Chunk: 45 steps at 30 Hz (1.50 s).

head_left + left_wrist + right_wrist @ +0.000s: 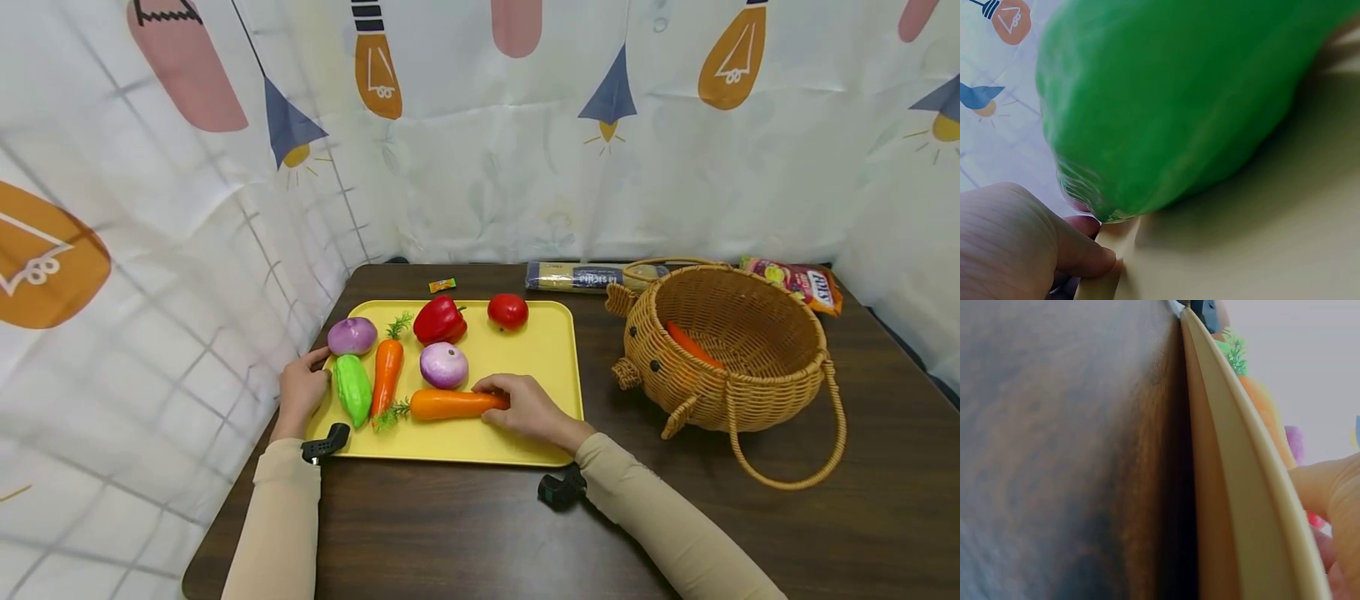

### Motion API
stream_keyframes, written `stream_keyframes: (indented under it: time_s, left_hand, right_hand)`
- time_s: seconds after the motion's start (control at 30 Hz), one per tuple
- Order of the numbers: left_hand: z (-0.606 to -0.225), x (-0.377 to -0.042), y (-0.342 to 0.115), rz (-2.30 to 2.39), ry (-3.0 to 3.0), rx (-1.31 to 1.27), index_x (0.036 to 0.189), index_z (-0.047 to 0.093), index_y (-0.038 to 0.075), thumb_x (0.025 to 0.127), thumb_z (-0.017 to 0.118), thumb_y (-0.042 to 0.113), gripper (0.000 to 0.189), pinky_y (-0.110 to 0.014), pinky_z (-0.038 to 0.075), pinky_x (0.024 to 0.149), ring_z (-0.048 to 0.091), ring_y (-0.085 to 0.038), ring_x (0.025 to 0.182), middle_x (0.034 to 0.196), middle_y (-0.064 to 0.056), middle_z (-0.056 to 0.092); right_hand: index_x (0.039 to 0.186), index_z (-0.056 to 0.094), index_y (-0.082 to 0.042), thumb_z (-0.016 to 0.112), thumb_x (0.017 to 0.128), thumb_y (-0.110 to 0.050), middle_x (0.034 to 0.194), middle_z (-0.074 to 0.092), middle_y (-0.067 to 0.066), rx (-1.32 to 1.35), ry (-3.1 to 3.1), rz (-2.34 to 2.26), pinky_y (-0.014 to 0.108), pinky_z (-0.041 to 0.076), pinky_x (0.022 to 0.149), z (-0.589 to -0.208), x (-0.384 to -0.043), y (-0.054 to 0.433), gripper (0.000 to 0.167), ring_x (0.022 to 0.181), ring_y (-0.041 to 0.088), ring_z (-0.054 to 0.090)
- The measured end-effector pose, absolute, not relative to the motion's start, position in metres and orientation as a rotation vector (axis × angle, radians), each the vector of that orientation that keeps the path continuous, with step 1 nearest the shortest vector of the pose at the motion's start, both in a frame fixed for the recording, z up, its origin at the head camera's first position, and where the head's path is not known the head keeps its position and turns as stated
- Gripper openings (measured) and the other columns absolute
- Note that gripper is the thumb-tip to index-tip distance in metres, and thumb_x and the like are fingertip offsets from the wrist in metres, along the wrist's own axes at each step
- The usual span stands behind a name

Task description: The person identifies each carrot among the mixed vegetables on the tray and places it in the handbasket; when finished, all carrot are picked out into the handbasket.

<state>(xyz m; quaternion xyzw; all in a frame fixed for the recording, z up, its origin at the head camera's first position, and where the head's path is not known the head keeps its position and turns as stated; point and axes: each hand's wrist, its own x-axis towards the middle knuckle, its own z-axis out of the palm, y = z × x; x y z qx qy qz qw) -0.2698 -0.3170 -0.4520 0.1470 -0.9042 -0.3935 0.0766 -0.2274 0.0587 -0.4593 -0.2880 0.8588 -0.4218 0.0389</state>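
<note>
My left hand [303,390] pinches the left rim of the yellow tray [525,446], with the thumb [1094,259] over the edge in the left wrist view. Right beside it lies a bumpy green vegetable [352,388], which fills much of that view. Near the front of the tray, my right hand [528,408] holds the narrow end of an orange carrot [446,404]; its leafy end points left. Another carrot [387,375] lies upright in view beside the green vegetable. A purple onion [352,336], a second onion [444,365], a red bell pepper [439,321] and a tomato [507,311] share the tray.
To the right stands a pig-shaped wicker basket [675,400] with a carrot [692,343] inside and a handle loop hanging in front. Behind it are a pasta packet [577,277] and a snack bag [798,283]. A small wrapped candy [442,285] lies behind the tray.
</note>
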Motion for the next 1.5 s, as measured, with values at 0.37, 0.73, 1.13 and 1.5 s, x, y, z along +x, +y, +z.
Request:
stream_keyframes:
  time_s: [0.37, 0.73, 1.13, 1.5]
  left_hand:
    - [-0.452, -0.270, -0.317, -1.180, -2.710, 0.434, 0.140, 0.052, 0.000, 0.091, 0.042, 0.001, 0.050, -0.045, 0.042, 0.098, 0.050, -0.036, 0.123, 0.135, -0.022, 0.056]
    - [-0.452, -0.269, -0.318, -1.183, -2.720, 0.430, 0.141, 0.051, 0.001, 0.091, 0.042, 0.002, 0.050, -0.046, 0.041, 0.098, 0.050, -0.036, 0.122, 0.136, -0.022, 0.055]
    - [-0.450, -0.268, -0.316, -1.172, -2.722, 0.429, 0.141, 0.051, 0.000, 0.092, 0.042, 0.003, 0.050, -0.046, 0.042, 0.098, 0.051, -0.037, 0.122, 0.136, -0.023, 0.055]
    - [-0.448, -0.266, -0.315, -1.189, -2.719, 0.429, 0.142, 0.050, 0.001, 0.092, 0.042, 0.002, 0.050, -0.047, 0.042, 0.099, 0.049, -0.037, 0.124, 0.137, -0.024, 0.054]
  right_hand:
    - [0.121, 0.068, -0.015, 0.071, 0.088, -0.009, 0.110, 0.066, -0.005, -0.961, 2.564, -1.399, 0.032, 0.046, 0.093, -0.454, -0.230, 0.065, 0.034, 0.097, 0.011, 0.057]
    - [0.121, 0.069, -0.008, 0.069, 0.087, -0.005, 0.115, 0.067, 0.006, -0.803, 2.316, -1.637, 0.030, 0.048, 0.088, -0.449, -0.226, 0.063, 0.034, 0.097, 0.020, 0.059]
    - [0.119, 0.069, -0.010, 0.074, 0.086, -0.014, 0.115, 0.066, 0.007, -0.579, 2.246, -1.731, 0.029, 0.048, 0.084, -0.450, -0.229, 0.061, 0.033, 0.093, 0.019, 0.058]
    - [0.114, 0.071, -0.011, 0.074, 0.086, -0.015, 0.108, 0.067, 0.006, -0.635, 2.257, -1.741, 0.026, 0.051, 0.077, -0.437, -0.231, 0.072, 0.029, 0.088, 0.020, 0.060]
